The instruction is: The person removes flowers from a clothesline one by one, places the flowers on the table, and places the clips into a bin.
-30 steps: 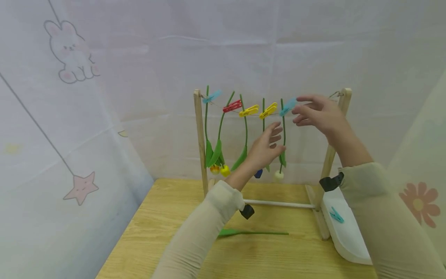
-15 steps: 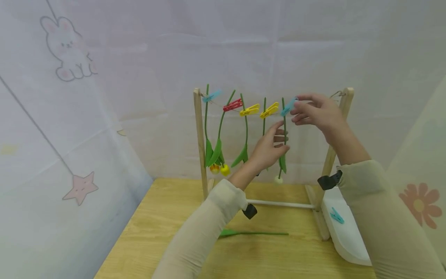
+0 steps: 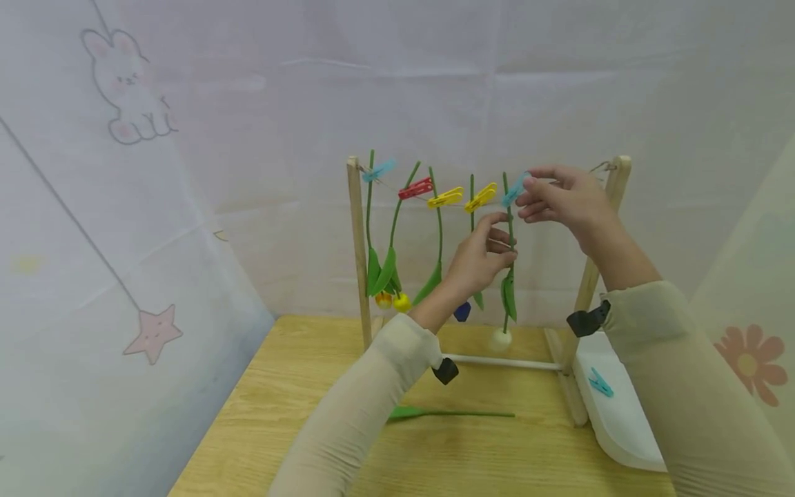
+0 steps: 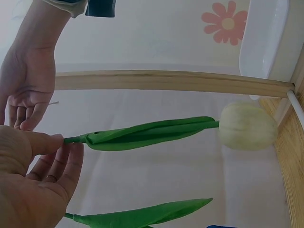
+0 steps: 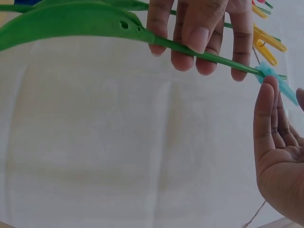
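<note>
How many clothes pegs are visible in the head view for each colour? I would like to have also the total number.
Blue: 3 (left-end peg, right-end peg, loose peg at lower right)
Red: 1 (red peg)
Yellow: 2 (left yellow peg, right yellow peg)
Total: 6

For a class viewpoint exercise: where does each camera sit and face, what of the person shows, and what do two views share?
Head: on the head, facing forward and down at the wooden rack; left hand, right hand and sleeves show.
Left wrist: worn there, facing its hand and the white flower; both hands and a cuff show.
Right wrist: worn there, facing the blue clip; both hands show.
Shared: both wrist views catch the pinched green stem.
</note>
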A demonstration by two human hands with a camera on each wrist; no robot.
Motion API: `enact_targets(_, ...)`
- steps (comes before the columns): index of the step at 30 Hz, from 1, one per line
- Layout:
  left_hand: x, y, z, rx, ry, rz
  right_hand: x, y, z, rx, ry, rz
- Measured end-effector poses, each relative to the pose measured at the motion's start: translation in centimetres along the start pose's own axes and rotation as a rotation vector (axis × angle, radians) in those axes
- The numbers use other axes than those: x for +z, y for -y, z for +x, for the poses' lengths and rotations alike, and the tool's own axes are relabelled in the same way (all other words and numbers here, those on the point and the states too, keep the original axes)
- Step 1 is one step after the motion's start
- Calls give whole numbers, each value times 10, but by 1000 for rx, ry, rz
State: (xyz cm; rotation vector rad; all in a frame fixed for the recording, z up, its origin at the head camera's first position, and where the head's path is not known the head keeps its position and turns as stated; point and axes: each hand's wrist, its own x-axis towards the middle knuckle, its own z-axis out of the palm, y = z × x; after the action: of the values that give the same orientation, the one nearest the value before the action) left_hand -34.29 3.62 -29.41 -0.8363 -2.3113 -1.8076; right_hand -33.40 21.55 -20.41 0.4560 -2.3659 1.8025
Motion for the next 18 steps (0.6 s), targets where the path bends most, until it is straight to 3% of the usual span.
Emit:
enact_targets(4, 2, 0, 0, -25, 12, -34, 1, -1, -1, 6, 6, 0)
enact_targets(11, 0, 4, -1, -22, 8, 34, 4, -4, -1, 21, -8, 3)
enact_targets(18, -4, 7, 0, -7, 11, 45, 6, -5, -2, 30, -89, 157)
